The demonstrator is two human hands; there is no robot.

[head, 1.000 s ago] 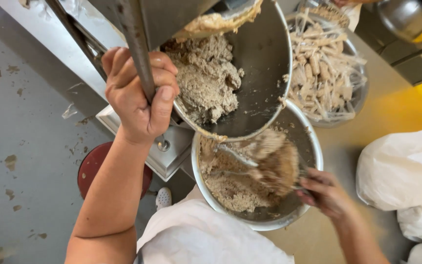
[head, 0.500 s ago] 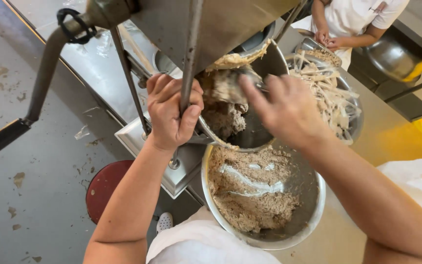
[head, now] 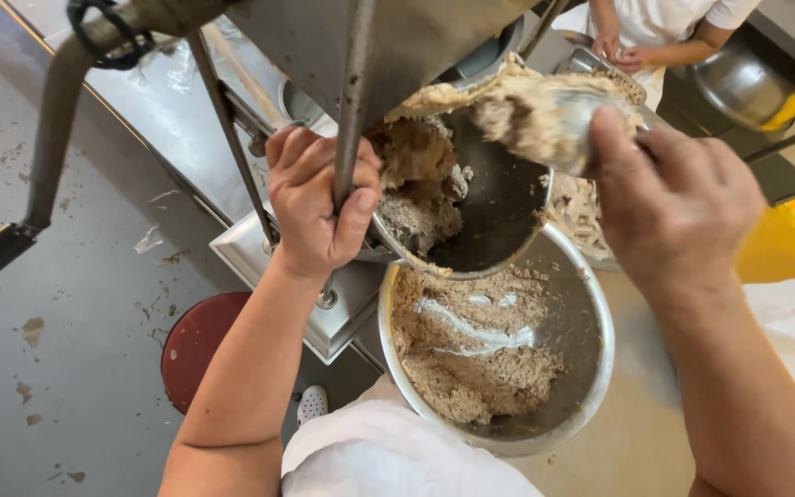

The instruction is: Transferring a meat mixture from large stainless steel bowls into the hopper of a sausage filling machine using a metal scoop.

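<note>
Clamped in the left hand's (head: 319, 207) grip, the tilted bowl's (head: 499, 216) lever (head: 351, 120) could slip, and paste (head: 416, 175) be spilled beside the lower bowl (head: 591, 368).

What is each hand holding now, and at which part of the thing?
The left hand grips the upright metal bar near its lower part. The right hand holds a spoon loaded with paste; its grip hides the handle, so the exact place cannot be told.

Left hand (head: 319, 207) clenched, right hand (head: 678, 207) raised
</note>
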